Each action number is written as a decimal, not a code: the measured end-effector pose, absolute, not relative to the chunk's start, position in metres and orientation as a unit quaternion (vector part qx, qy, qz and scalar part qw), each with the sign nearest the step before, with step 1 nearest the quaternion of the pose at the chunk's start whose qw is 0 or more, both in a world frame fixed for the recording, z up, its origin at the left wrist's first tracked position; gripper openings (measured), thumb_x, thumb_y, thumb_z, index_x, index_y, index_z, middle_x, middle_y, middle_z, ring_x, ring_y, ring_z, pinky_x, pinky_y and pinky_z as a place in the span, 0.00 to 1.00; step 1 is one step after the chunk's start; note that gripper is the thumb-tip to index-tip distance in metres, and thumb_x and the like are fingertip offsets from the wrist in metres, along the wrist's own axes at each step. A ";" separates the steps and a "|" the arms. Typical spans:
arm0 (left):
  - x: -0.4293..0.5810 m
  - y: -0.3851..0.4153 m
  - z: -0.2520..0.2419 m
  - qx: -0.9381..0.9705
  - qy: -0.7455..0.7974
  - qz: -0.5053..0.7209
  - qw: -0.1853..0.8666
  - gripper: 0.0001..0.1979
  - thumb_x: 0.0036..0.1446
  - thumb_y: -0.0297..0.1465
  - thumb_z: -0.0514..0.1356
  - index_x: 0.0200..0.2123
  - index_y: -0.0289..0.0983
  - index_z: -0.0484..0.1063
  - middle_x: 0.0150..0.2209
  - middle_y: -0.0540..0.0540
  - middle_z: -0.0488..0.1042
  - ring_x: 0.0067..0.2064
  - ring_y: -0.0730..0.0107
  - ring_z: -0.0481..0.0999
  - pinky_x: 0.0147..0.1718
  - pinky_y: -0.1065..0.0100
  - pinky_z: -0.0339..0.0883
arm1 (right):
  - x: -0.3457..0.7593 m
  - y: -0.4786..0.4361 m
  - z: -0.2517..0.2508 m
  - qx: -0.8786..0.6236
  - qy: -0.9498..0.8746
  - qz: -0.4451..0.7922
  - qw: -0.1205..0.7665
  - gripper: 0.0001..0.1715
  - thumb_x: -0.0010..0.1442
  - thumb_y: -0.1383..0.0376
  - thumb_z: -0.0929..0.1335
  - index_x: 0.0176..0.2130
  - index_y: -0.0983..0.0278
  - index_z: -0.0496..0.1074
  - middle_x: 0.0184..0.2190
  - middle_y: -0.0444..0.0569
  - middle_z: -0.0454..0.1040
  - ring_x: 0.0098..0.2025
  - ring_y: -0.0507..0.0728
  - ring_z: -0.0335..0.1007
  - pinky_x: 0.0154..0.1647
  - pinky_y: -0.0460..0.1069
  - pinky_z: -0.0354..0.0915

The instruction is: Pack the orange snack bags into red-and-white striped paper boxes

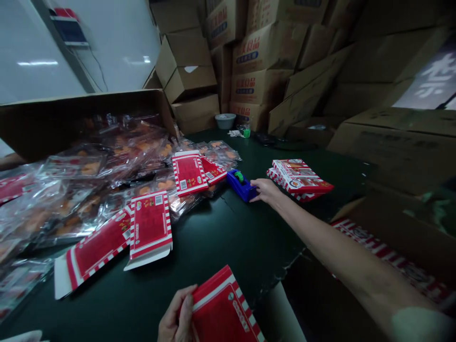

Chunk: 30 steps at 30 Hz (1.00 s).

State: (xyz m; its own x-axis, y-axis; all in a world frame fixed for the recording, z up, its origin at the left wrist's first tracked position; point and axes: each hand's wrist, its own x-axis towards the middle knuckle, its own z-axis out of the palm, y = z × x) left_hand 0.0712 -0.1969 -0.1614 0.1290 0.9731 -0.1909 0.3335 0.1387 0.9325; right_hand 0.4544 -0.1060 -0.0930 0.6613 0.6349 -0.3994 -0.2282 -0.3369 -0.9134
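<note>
A dark green tabletop (217, 237), worn along its near right edge, is backed by tall stacks of brown cardboard cartons printed with red and blue marks (263, 88). Pale, glossy wall panels (121, 42) are seen at the upper left.

A flat red cardboard box with a red-and-white striped border (224, 311) is gripped at its left side by the left hand (178, 316), the thumb laid over its face. The box is held tilted at the near edge of the table, and its lower part is cut off by the view. A blue plastic tape dispenser with a green roll (242, 190) is touched at its near right end by the fingertips of the right hand (265, 191); whether they are closed on it cannot be told.

To the left, clear plastic packets with orange-brown contents (89, 167) are heaped in front of a large open brown carton (81, 102). Two pairs of red striped boxes are laid nearby, one pair (190, 173) on the packets and just beside the dispenser, the other (149, 228) nearer. A small stack of red-and-white boxes (299, 178) is set beyond the right forearm, by which part of an open carton of striped boxes (384, 256) is hidden.
</note>
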 end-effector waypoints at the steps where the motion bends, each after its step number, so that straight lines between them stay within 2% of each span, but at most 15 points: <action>1: 0.072 -0.196 -0.161 0.574 0.571 0.323 0.489 0.32 0.47 0.61 0.56 0.36 0.39 0.80 0.40 0.45 0.80 0.45 0.57 0.77 0.40 0.70 0.71 | 0.451 -0.111 -0.096 -0.713 -0.149 0.371 0.577 0.16 0.64 0.61 0.67 0.50 0.66 0.68 0.47 0.51 0.71 0.42 0.56 0.72 0.40 0.54 0.72; 6: 0.070 -0.191 -0.160 0.573 0.565 0.292 0.517 0.32 0.49 0.59 0.56 0.39 0.37 0.78 0.42 0.43 0.80 0.46 0.56 0.78 0.39 0.70 0.73 | 0.432 -0.135 -0.117 -0.686 -0.160 0.312 0.637 0.14 0.64 0.62 0.67 0.47 0.67 0.70 0.45 0.50 0.72 0.41 0.55 0.72 0.39 0.53 0.72; 12: 0.063 -0.184 -0.165 0.555 0.557 0.253 0.564 0.37 0.47 0.61 0.55 0.43 0.36 0.76 0.46 0.41 0.78 0.46 0.54 0.78 0.38 0.68 0.75 | 0.429 -0.148 -0.126 -0.631 -0.141 0.369 0.668 0.14 0.65 0.62 0.66 0.49 0.66 0.69 0.46 0.51 0.72 0.42 0.55 0.72 0.40 0.53 0.72; 18: 0.063 -0.183 -0.159 0.569 0.568 0.266 0.532 0.35 0.44 0.62 0.57 0.39 0.38 0.79 0.42 0.43 0.80 0.45 0.54 0.78 0.38 0.68 0.75 | 0.431 -0.150 -0.130 -0.640 -0.129 0.409 0.637 0.14 0.65 0.61 0.66 0.48 0.67 0.69 0.42 0.50 0.73 0.38 0.54 0.72 0.37 0.51 0.72; 23: 0.068 -0.187 -0.152 0.552 0.562 0.266 0.556 0.31 0.47 0.58 0.58 0.41 0.39 0.78 0.42 0.44 0.80 0.45 0.53 0.78 0.36 0.67 0.75 | 0.431 -0.138 -0.132 -0.692 -0.111 0.379 0.604 0.14 0.65 0.61 0.66 0.48 0.67 0.69 0.42 0.49 0.73 0.37 0.53 0.72 0.36 0.51 0.72; 27: 0.079 -0.192 -0.139 0.514 0.555 0.304 0.579 0.25 0.45 0.52 0.64 0.36 0.36 0.77 0.36 0.44 0.80 0.37 0.57 0.79 0.30 0.68 0.74 | 0.427 -0.133 -0.127 -0.718 -0.084 0.370 0.583 0.16 0.65 0.61 0.67 0.49 0.67 0.69 0.44 0.51 0.72 0.39 0.55 0.72 0.38 0.52 0.72; 30: 0.083 -0.196 -0.106 0.528 0.492 0.366 0.587 0.20 0.45 0.46 0.67 0.32 0.34 0.76 0.30 0.45 0.78 0.31 0.64 0.77 0.27 0.71 0.71 | 0.422 -0.138 -0.115 -0.718 -0.082 0.370 0.584 0.16 0.64 0.61 0.67 0.49 0.67 0.69 0.45 0.51 0.72 0.40 0.55 0.72 0.39 0.53 0.72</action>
State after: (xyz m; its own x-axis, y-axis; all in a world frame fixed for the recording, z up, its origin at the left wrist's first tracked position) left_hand 0.0831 -0.1961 -0.1057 0.2482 0.9497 -0.1912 0.0900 0.1739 0.9806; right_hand 0.4219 -0.1381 -0.1146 0.7132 0.5490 -0.4358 -0.3145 -0.3050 -0.8989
